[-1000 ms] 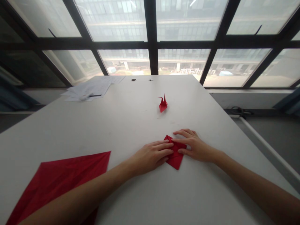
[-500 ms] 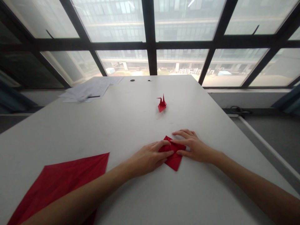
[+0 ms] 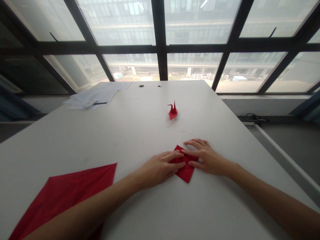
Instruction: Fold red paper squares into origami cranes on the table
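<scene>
A small folded square of red origami paper [image 3: 186, 174] lies on the white table with one corner toward me. My left hand [image 3: 162, 166] rests on its left part, fingers stretched out and fingertips pressing the paper. From the right, my right hand [image 3: 206, 155] touches it with index finger and thumb, while its other fingers spread past the paper's far edge onto the table. The fingers hide much of the paper's middle. Beyond the hands stands a finished red paper crane [image 3: 173, 111]. Under my left forearm lies a large red paper sheet [image 3: 67, 190], partly covered.
White papers [image 3: 92, 95] lie loosely stacked at the table's far left, with a dark pen-like stick [image 3: 100, 103] on them. Two small round holes or caps mark the table [image 3: 130, 123] near its far edge. Dark-framed windows rise behind it.
The fingers of my left hand have shifted very slightly on the folded paper. Everything else stays where it was.
</scene>
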{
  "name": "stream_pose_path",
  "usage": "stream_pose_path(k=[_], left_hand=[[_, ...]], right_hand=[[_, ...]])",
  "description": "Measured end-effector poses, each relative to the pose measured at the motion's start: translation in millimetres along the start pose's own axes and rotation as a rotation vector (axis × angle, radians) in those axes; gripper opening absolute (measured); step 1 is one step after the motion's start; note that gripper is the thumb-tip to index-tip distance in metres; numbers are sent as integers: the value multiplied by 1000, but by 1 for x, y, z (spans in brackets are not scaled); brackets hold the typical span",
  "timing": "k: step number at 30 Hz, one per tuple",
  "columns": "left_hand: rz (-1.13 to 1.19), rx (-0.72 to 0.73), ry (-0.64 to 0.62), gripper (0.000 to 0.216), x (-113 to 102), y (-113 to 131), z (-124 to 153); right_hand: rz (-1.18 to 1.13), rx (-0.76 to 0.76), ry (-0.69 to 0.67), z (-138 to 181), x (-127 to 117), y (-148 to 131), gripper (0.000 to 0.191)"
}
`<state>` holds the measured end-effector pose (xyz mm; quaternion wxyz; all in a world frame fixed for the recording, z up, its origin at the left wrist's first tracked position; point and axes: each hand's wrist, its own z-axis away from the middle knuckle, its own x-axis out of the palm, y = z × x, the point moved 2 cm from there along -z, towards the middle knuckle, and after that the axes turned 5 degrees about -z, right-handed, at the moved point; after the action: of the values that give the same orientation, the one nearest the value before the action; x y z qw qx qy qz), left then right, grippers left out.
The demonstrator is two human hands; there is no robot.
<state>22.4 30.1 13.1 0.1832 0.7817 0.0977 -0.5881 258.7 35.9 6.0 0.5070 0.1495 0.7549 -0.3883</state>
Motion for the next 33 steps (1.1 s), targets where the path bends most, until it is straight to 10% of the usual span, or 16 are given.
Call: stream_pose_path(k=[33], left_hand=[[-3,15,-4,31,-4,2,-3]], right_hand=[[121,56,-3,-13,8,1,36]])
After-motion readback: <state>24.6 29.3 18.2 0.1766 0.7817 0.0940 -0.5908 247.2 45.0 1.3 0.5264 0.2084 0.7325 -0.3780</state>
